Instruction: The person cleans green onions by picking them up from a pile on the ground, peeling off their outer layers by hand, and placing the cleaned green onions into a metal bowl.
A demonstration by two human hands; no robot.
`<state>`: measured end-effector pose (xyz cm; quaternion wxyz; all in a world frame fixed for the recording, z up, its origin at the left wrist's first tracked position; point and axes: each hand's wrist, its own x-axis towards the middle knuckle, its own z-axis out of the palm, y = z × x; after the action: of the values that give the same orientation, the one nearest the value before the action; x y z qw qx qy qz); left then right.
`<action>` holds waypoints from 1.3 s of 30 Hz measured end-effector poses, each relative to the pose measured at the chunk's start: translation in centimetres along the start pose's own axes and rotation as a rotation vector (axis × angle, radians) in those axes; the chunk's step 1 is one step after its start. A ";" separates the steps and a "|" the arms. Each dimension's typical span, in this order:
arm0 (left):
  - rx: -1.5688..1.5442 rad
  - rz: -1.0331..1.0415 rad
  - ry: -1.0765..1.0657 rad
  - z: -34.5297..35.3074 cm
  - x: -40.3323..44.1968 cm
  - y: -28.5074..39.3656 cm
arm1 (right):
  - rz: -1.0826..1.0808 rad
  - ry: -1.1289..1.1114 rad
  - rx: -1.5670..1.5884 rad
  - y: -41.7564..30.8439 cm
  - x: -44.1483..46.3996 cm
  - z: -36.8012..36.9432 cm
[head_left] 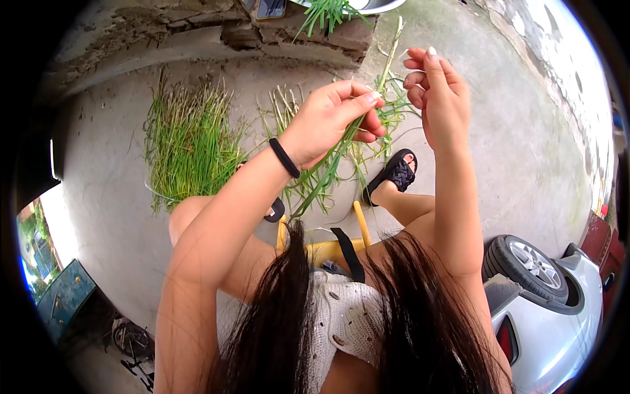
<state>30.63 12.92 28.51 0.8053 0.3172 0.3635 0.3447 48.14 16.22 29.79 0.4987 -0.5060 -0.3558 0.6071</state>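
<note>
My left hand (341,117), with a black band on its wrist, is closed with thumb and forefinger pinching long green chives (333,157). Their leaves trail down toward my lap. A pale stalk (392,56) reaches up from beside these fingertips; whether it is held or lies behind cannot be made out. To the right, my right hand (441,95) is raised with curled fingers and the thumb against them. Anything in that pinch is too small to see. Below both hands, loose stalks and leaf scraps (387,128) are strewn over the concrete floor.
A broad pile of chives (190,141) lies on the floor at left. On the brick ledge (315,43) sit a phone (271,8) and a metal basin (384,6) beside more greens. My sandalled foot (399,172) is near the scraps. A silver car (558,328) stands at right.
</note>
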 end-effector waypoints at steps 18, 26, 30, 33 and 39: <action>0.068 0.075 0.109 0.2 0.1 -0.1 | -0.155 -0.146 -0.452 1.3 -0.9 0.9; 0.193 0.173 0.202 -0.2 0.4 -0.8 | -0.225 -0.058 -0.604 1.3 -1.6 2.0; 0.236 0.206 0.252 -0.2 0.4 -0.5 | -0.147 -0.055 -0.411 1.6 -1.3 1.9; 0.252 0.228 0.272 -0.2 0.4 -0.4 | -0.064 -0.045 -0.241 0.6 -0.7 1.1; 0.266 0.294 0.286 -0.2 0.6 -1.0 | -0.046 -0.163 -0.473 0.6 -1.3 0.9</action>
<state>31.05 12.88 27.39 0.6381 0.4179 0.4659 0.4485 47.15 14.88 29.81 0.3497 -0.5499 -0.5385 0.5341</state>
